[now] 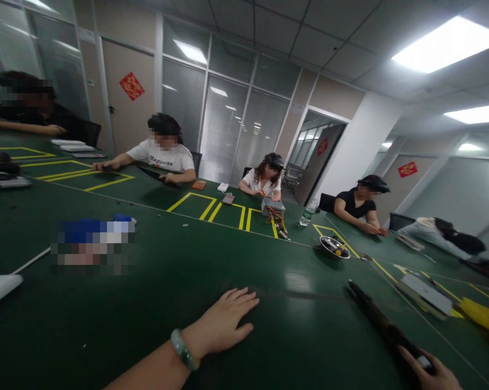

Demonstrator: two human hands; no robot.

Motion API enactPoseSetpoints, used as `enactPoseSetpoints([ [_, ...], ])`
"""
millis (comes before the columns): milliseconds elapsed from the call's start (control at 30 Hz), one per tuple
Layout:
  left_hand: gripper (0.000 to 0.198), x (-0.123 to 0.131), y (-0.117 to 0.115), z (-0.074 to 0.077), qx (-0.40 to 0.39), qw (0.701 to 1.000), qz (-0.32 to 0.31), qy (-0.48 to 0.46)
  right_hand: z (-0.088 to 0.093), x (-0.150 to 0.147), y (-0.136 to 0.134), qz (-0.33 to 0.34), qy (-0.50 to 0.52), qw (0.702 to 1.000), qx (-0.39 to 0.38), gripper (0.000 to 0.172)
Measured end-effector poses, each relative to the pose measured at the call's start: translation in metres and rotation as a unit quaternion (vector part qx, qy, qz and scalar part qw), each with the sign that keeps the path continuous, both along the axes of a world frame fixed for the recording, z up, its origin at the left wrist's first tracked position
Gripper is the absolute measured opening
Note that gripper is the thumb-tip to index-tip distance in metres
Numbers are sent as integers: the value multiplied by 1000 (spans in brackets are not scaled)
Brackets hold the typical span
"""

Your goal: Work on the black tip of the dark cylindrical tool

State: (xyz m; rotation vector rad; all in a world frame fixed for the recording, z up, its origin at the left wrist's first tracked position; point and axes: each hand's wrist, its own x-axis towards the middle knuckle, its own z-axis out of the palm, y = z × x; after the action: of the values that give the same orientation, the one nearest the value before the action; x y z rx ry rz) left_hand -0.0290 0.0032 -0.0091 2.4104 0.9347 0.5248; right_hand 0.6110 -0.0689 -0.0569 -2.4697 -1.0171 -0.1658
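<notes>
Several small items [338, 249], some yellow, lie in a steel bowl [324, 243].

"happiness" is printed across a co-worker's white t-shirt [162, 155].

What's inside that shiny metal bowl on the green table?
The steel bowl holds dark, slender pieces and a yellow piece, all too small to identify from here. They hide much of the bowl's bottom, so anything beneath them can't be seen.
</notes>
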Motion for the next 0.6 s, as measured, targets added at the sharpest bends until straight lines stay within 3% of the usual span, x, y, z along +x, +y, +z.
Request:
enactPoseSetpoints([
  [167,66,-1,-4,5,2,1000,2,-15,10,-85,16,107,87,990,-14,64],
  [267,72,0,-6,11,34,999,-4,-25,20,-168,33,212,81,974,-18,61],
  [400,74,4,-9,15,103,994,20,-28,37,-298,58,363,59,930,-10,44],
  [500,81,6,-8,11,159,985,64,-22,43,-390,73,448,56,892,-10,38],
  [600,91,4,-5,3,172,979,112,7,40,-458,85,516,65,854,-9,43],
])
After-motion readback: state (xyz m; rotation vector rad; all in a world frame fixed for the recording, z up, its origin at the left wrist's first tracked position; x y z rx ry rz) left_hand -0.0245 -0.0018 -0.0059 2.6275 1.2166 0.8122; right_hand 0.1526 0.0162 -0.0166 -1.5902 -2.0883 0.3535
